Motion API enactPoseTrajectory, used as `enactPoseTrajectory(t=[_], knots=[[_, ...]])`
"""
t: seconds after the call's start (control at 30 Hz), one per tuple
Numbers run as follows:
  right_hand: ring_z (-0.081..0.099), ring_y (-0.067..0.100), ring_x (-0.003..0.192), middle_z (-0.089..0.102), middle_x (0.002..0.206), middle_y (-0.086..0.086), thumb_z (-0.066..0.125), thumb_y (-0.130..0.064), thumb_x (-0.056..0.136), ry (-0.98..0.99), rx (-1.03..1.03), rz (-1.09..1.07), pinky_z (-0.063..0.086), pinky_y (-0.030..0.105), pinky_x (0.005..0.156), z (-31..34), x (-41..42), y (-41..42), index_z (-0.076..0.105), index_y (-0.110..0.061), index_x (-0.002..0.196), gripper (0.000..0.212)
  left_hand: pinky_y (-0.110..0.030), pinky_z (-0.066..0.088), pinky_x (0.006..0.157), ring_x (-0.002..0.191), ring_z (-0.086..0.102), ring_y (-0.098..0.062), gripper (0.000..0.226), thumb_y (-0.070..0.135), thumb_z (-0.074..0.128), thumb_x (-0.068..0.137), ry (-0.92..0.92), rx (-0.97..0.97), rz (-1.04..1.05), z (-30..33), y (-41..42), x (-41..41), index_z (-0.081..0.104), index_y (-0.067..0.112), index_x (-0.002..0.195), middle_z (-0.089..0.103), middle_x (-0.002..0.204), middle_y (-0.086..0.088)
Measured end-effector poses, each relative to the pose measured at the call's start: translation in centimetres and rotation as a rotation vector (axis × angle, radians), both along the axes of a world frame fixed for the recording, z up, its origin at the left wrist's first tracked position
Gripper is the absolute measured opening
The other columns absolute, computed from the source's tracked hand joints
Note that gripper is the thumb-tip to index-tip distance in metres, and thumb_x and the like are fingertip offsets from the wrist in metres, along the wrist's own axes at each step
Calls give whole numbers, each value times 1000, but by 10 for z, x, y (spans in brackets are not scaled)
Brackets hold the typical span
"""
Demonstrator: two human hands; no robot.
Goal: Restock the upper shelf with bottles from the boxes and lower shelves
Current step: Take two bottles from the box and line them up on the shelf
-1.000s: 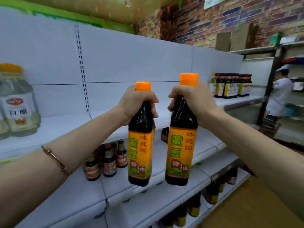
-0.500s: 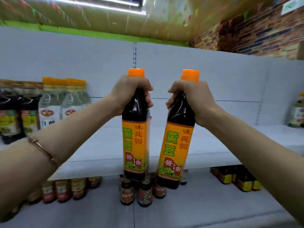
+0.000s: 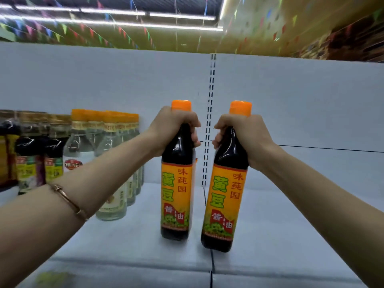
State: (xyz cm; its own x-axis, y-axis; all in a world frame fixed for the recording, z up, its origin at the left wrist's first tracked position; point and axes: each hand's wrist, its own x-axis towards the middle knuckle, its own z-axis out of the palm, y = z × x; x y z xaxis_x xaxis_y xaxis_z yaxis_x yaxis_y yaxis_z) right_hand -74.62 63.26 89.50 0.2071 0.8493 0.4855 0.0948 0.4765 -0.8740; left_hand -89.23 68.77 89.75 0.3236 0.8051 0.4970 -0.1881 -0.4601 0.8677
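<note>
Two dark glass soy-sauce bottles with orange screw caps and orange-yellow labels stand upright over the white metal upper shelf (image 3: 280,235), one in each hand. The left hand (image 3: 173,126) wraps its fingers round the neck of the left bottle (image 3: 176,183), just under the cap; the right hand (image 3: 242,136) grips the neck of the right bottle (image 3: 225,200) the same way. The two bottles are side by side, apart, either side of the slotted upright strip (image 3: 208,125) in the shelf's white back panel. Whether their bases touch the shelf cannot be told. Left of the left bottle, clear plastic bottles with orange caps (image 3: 112,163) stand in a row on the shelf; farther left stand dark bottles with green-yellow labels (image 3: 27,163). A thin rose-gold bracelet (image 3: 69,201) circles the left forearm.
</note>
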Motion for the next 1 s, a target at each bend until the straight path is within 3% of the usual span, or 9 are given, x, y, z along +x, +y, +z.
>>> enactPoseTrajectory(t=[0.43,0.6,0.7,0.8,0.9,1.0], knots=[[62,27,56,65,57,12,65,-5,75,-142,8,0,54,40,69,-25,5,134,59,-5,60,16,-45,52,67,43,56,-29,18,-6,57,75,24,12,277,-22,96,-9,52,0,58,55,48,-15],[67,21,60,71,63,8,65,-13,80,-211,72,-121,56,40,75,-33,15,168,63,-7,63,19,-41,55,69,57,66,-34,15,0,60,76,73,51,354,-26,118,-5,55,0,62,63,55,-18],[66,16,60,71,65,5,64,-14,85,-265,83,-106,54,33,70,-36,14,174,63,-6,71,16,-44,56,74,63,67,-35,10,7,62,78,111,94,391,-28,127,-2,57,2,71,67,59,-17],[66,14,62,71,69,4,64,-18,88,-308,107,-99,52,28,67,-41,7,175,62,-7,76,16,-46,56,76,63,68,-25,14,16,62,80,163,178,448,-32,134,-3,57,4,76,70,62,-10],[69,27,78,71,82,13,63,-27,90,-310,105,-103,55,41,77,-53,3,173,60,-7,84,21,-45,55,74,67,67,-22,31,36,62,78,201,296,573,-38,133,-3,56,6,83,69,69,-6],[67,33,85,67,92,21,61,-36,92,-323,93,-112,54,47,82,-62,2,172,58,-2,92,34,-39,49,67,67,58,-16,32,46,61,86,249,335,668,-57,128,-4,49,16,87,57,73,1]])
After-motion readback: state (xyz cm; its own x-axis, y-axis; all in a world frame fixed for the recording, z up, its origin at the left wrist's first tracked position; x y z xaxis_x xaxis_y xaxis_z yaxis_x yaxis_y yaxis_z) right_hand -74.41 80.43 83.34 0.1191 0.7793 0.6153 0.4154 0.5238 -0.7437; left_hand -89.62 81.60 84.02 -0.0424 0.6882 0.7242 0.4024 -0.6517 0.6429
